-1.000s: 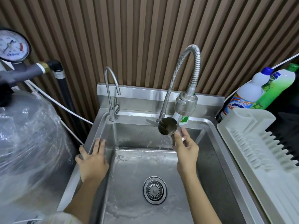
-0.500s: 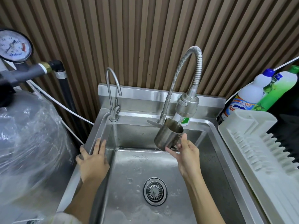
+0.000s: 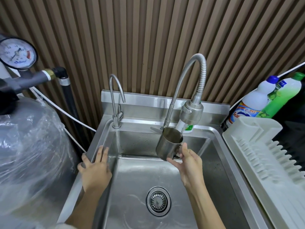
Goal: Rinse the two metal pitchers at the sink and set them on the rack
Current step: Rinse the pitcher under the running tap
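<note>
My right hand (image 3: 188, 161) grips a small metal pitcher (image 3: 166, 146) by its handle, above the back of the steel sink (image 3: 132, 176). The pitcher stands nearly upright, mouth tilted slightly toward the spray head (image 3: 190, 113) of the flexible faucet, and water streams into it. My left hand (image 3: 94, 167) lies flat on the sink's left rim, fingers spread, holding nothing. The white dish rack (image 3: 264, 156) stands to the right of the sink. I see only one pitcher.
A thin gooseneck tap (image 3: 115, 100) rises at the sink's back left. Two detergent bottles (image 3: 264, 100) lean behind the rack. A plastic-wrapped tank (image 3: 31, 154) with a pressure gauge (image 3: 16, 53) fills the left side. The drain strainer (image 3: 158, 201) sits in the basin's middle.
The pitcher has turned from mouth-facing-me to nearly upright under the spray head, and my right hand has shifted slightly right. My left hand has stayed on the rim.
</note>
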`<state>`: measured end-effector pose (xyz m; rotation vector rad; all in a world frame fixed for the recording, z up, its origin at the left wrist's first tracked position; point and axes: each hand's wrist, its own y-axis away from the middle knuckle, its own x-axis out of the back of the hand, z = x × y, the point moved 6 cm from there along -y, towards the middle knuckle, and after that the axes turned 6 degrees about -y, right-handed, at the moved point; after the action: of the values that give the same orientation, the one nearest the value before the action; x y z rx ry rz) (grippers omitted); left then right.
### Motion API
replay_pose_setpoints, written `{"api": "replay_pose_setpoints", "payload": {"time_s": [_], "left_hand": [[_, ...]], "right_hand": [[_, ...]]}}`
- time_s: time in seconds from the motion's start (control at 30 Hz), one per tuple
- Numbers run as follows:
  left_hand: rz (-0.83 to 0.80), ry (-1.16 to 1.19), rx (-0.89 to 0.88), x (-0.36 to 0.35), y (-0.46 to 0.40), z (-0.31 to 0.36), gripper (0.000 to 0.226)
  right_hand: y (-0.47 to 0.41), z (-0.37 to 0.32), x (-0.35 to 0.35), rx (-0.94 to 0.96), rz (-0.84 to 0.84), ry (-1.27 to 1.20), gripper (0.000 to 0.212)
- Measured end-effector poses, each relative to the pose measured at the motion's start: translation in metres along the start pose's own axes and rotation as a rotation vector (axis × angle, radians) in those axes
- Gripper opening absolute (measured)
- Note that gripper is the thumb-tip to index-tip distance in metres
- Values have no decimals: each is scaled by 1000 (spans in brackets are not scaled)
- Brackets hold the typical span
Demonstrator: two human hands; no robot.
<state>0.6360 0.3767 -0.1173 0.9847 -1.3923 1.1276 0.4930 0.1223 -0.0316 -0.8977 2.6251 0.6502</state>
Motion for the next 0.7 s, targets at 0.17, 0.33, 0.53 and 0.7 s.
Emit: {"api": "replay_pose_setpoints", "payload": {"time_s": [0.17, 0.33, 0.53, 0.7], "left_hand": [[19, 4, -1, 0, 0, 2, 71], [15, 6, 5, 0, 0, 2, 68], [-10, 3, 6, -1, 1, 2, 66], [-25, -3, 10, 1, 2, 3, 66]], "right_hand": [[1, 5, -2, -1, -34, -9, 38], [1, 5, -5, 23, -28, -54, 34], [2, 6, -2, 5, -32, -29, 31], [1, 10, 2, -10, -82, -41, 31]]}}
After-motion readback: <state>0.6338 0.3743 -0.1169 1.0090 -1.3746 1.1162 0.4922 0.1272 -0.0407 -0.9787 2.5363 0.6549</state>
